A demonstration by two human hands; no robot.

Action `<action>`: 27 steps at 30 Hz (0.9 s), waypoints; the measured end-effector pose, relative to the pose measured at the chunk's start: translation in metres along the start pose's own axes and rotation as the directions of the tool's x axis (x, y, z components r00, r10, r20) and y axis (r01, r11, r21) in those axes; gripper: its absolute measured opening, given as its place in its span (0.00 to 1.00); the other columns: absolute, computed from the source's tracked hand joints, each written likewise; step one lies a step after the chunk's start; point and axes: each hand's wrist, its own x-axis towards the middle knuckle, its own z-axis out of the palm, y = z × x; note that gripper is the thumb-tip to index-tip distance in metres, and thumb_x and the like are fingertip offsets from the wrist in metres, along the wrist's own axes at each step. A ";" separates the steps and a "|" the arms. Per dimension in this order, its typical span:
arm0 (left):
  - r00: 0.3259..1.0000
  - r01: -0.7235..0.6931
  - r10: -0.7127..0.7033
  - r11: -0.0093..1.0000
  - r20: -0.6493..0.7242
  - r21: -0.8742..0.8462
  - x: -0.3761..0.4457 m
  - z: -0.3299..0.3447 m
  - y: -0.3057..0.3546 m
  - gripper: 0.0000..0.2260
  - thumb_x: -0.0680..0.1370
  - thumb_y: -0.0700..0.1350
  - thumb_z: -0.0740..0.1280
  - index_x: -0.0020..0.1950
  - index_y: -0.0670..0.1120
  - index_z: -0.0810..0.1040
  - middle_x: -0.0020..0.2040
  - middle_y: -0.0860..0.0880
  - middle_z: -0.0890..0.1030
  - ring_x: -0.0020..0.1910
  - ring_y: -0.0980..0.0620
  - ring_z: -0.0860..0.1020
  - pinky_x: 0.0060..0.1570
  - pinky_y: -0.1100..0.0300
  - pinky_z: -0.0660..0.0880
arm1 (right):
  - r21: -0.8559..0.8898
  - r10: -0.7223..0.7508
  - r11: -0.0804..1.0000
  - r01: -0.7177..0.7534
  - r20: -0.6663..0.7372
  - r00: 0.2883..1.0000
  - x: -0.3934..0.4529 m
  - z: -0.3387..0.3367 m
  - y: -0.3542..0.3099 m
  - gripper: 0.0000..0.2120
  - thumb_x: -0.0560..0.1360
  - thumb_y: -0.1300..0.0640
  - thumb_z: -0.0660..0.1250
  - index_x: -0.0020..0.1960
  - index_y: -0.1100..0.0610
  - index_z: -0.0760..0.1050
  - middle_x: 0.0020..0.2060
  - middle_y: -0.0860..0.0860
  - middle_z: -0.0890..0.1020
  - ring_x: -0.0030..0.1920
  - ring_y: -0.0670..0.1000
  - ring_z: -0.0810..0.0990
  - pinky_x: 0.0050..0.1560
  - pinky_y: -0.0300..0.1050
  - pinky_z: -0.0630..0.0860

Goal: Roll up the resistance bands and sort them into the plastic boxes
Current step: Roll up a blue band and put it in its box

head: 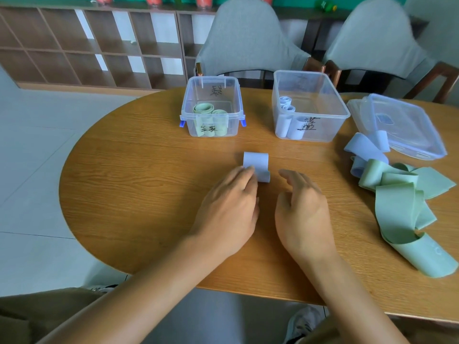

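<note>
Resting on the tabletop (139,170), left hand (227,207) pinches the near edge of the blue band roll (257,166); right hand (301,212) just right of the roll, fingers loosely spread, holding nothing. Right of the roll: loose green bands (397,202), blue bands (365,147). Beyond the roll: small box (211,95) with green rolls, large box (323,95) with blue rolls.

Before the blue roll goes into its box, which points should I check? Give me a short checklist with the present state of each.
1. Blue roll wound up fully: cannot tell; the left hand covers its near end.
2. Left hand holds the roll: ok, fingertips on it.
3. Right hand free: ok, open beside the roll.
4. Box with blue rolls uncovered: ok; lid lies to its right.
5. Room in that box: ok.
</note>
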 end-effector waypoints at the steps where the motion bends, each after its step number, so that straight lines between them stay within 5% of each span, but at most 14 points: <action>1: 1.000 0.001 -0.001 1.000 -0.006 -0.001 0.001 0.001 -0.001 0.20 0.78 0.45 0.66 0.68 0.38 0.76 0.70 0.44 0.76 0.72 0.47 0.71 0.71 0.58 0.67 | 0.001 -0.004 1.000 0.004 -0.003 1.000 0.000 0.001 0.001 0.19 0.68 0.74 0.59 0.55 0.64 0.78 0.49 0.60 0.82 0.51 0.63 0.79 0.56 0.54 0.75; 6: 1.000 -0.011 0.011 0.999 0.002 -0.050 0.001 0.012 -0.002 0.23 0.78 0.43 0.66 0.74 0.48 0.71 0.77 0.43 0.68 0.77 0.46 0.65 0.73 0.57 0.62 | -0.010 -0.011 1.000 0.011 -0.014 1.000 0.001 0.002 0.005 0.23 0.69 0.66 0.55 0.61 0.61 0.78 0.53 0.58 0.83 0.54 0.61 0.79 0.59 0.52 0.75; 13: 0.999 -0.034 0.034 0.999 0.008 -0.037 0.021 0.017 -0.014 0.27 0.77 0.41 0.65 0.77 0.46 0.67 0.78 0.42 0.65 0.78 0.44 0.62 0.76 0.51 0.61 | -0.015 0.004 1.000 -0.004 0.018 1.000 0.000 0.001 0.009 0.22 0.71 0.68 0.57 0.62 0.60 0.78 0.55 0.56 0.82 0.55 0.59 0.79 0.58 0.47 0.72; 22: 0.995 -0.031 0.036 0.998 0.093 -0.049 0.056 0.020 -0.035 0.26 0.83 0.49 0.59 0.81 0.50 0.60 0.81 0.49 0.61 0.81 0.48 0.52 0.77 0.51 0.56 | -0.006 0.024 1.000 -0.024 0.058 0.998 0.000 -0.002 0.010 0.22 0.73 0.70 0.61 0.64 0.60 0.77 0.58 0.55 0.82 0.59 0.57 0.78 0.62 0.45 0.71; 27: 0.982 -0.024 0.038 0.997 0.183 -0.075 0.079 0.021 -0.047 0.27 0.83 0.55 0.59 0.81 0.52 0.59 0.80 0.52 0.63 0.80 0.49 0.55 0.76 0.51 0.58 | -0.018 0.038 0.999 -0.037 0.074 0.997 0.000 -0.002 0.012 0.21 0.73 0.69 0.60 0.64 0.59 0.77 0.58 0.54 0.82 0.60 0.56 0.76 0.61 0.40 0.68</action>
